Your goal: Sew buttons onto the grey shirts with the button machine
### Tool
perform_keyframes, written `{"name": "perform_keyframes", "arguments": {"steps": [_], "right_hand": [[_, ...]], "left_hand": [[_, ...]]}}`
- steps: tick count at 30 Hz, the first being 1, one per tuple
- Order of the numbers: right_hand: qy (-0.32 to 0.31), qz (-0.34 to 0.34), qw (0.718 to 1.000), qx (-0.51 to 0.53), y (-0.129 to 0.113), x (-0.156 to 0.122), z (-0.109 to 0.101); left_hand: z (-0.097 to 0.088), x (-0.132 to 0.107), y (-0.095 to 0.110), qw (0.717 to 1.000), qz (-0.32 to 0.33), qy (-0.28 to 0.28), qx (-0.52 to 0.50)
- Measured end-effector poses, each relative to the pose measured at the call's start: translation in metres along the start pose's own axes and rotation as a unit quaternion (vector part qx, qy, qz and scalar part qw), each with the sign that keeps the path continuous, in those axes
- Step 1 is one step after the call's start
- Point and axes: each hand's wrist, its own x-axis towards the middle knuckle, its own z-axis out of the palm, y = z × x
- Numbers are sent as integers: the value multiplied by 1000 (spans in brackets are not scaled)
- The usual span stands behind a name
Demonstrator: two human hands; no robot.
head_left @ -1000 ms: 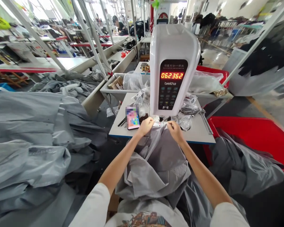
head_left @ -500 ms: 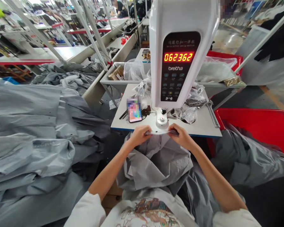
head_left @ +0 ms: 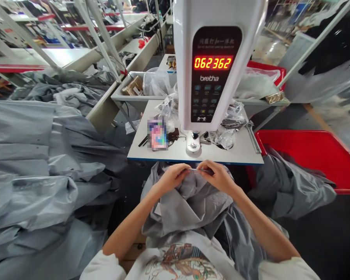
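Note:
A grey garment (head_left: 189, 206) lies bunched over my lap, its upper edge held up between my two hands. My left hand (head_left: 176, 174) pinches that edge on one side, and my right hand (head_left: 214, 175) pinches it a short way to the right. Just beyond my fingers stands a white button sewing machine (head_left: 181, 46), whose red display reads 062362. The garment edge is apart from the machine's small round work arm (head_left: 194, 147), on the near side of the white table (head_left: 233, 156). Which part of the garment I pinch is hard to make out.
A phone (head_left: 158, 134) lies on the table left of the machine, with clear plastic bags (head_left: 221, 138) to its right. Piles of grey fabric (head_left: 23, 163) fill the left side. A red bin (head_left: 306, 147) with grey cloth over its edge stands on the right.
Both hands have drawn the garment edge back from the work arm toward my body and closer together. The view has shifted slightly; the display number is the same.

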Motion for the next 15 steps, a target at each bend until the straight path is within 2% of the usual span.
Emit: {"name": "perform_keyframes", "arguments": {"steps": [2,4,6,8,10,12,15], "right_hand": [[17,1,1000,-11,4,3,-9],[63,-8,997,-45,13,10,-26],[158,-15,982,-99,26,25,-51],[267,-9,952,-150,44,51,-83],[324,9,927,-190,65,86,-114],[322,48,918,-225,87,123,-139],[273,103,929,-228,112,167,-156]], "left_hand": [[0,4,-4,999,-29,22,-29],[-3,11,-9,997,-52,42,-41],[-8,22,-18,995,-71,61,-46],[-13,38,-30,993,-78,80,-50],[-16,53,-44,991,-75,98,-56],[-19,64,-54,989,-75,108,-62],[-24,69,-61,992,-79,83,-57]]}}
